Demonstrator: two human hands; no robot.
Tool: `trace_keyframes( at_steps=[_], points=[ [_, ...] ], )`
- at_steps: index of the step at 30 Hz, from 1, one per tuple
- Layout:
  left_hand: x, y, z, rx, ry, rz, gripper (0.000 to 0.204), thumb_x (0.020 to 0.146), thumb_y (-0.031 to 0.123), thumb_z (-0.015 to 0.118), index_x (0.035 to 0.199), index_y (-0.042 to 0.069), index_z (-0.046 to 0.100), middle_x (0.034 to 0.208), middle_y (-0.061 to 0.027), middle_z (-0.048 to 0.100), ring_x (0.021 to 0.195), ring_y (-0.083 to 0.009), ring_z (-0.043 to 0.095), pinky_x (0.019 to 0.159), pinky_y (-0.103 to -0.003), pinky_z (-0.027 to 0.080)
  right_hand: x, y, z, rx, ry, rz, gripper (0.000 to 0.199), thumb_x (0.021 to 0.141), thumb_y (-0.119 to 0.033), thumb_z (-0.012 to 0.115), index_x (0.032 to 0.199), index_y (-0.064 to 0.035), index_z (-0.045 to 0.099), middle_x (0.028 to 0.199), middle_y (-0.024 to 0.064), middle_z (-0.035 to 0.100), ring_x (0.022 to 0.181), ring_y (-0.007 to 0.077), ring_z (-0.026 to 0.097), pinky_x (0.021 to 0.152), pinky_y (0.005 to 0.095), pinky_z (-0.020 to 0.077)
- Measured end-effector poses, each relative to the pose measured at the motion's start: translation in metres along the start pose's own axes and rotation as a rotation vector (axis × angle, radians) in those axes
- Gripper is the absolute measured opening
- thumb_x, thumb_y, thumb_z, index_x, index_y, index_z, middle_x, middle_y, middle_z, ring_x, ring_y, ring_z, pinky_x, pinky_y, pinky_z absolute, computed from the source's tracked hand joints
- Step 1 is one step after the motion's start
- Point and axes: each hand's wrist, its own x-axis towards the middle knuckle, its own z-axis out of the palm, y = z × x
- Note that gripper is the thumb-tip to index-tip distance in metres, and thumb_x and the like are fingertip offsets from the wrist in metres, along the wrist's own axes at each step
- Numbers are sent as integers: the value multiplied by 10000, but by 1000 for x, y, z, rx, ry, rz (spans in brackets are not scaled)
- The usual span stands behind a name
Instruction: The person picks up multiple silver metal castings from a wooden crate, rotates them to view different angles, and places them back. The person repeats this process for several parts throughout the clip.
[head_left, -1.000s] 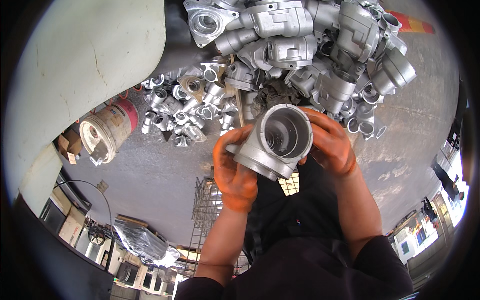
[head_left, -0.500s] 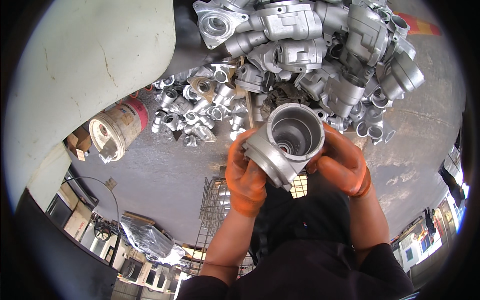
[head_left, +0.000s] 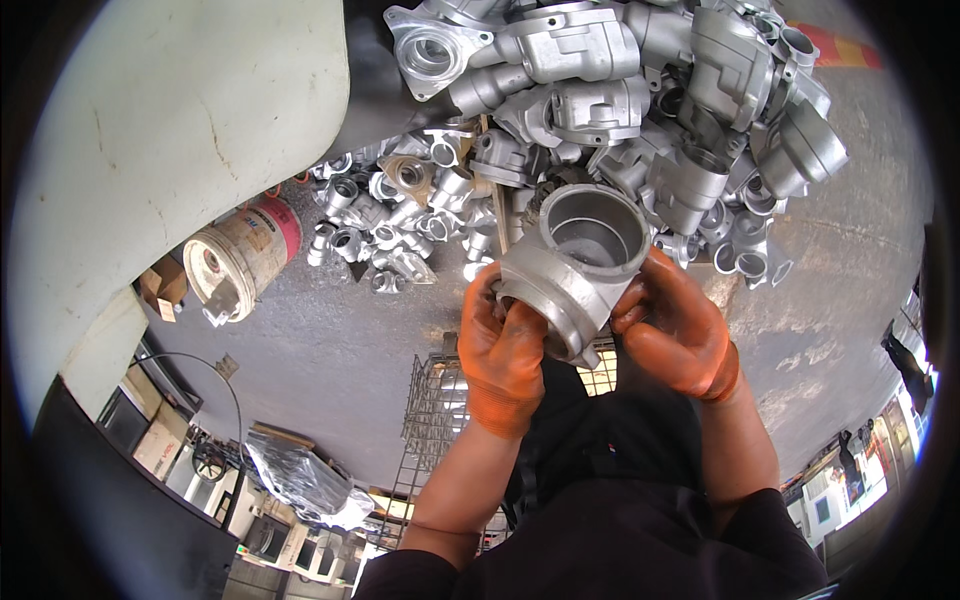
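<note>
Checking head view: we've grey casting (head_left: 562, 283) held up, this side of metal-parts pile (head_left: 590, 112). L hand (head_left: 505, 350) curled, gripping at lower opening; R hand (head_left: 682, 325) half-closed, fingers on R side. Prob. mid-handling: casting not yet set down; no. done unclear.

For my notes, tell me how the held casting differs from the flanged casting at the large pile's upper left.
The held casting has a round rim; the flanged casting has a roughly triangular flange around its opening. The held casting is between the left hand and right hand; the flanged casting lies on the large pile. Both are silver-grey metal.
</note>
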Motion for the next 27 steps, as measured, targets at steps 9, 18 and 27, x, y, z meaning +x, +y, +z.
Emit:
trace_keyframes(
  at_steps=[9, 18, 27],
  points=[
    [-3, -3, 14, 172, 114, 165, 350, 1016, 97, 661, 1323, -7, 529, 1186, -77, 633, 1062, -122, 601, 953, -274, 479, -5, 8, 8, -98, 9, -73, 758, 838, 88, 684, 1542, 98, 404, 1146, 143, 650, 973, 181, 639, 882, 330, 538],
    [-3, -10, 13, 177, 68, 229, 376, 1012, 82, 654, 1341, -6, 495, 1256, -102, 617, 1127, -152, 592, 1012, -314, 469, -7, 6, 12, -148, 27, -1, 678, 814, 61, 744, 1455, 70, 523, 1268, 233, 629, 1028, 238, 672, 888, 371, 569],
    [5, -20, 8, 159, 2, 353, 416, 1016, 147, 629, 1371, -1, 469, 1331, -138, 586, 1191, -192, 585, 1050, -342, 467, -4, 22, 0, -750, -65, -600, 457, 717, 88, 789, 1164, 65, 697, 1424, 386, 518, 1017, 362, 693, 846, 421, 600]
  ],
)
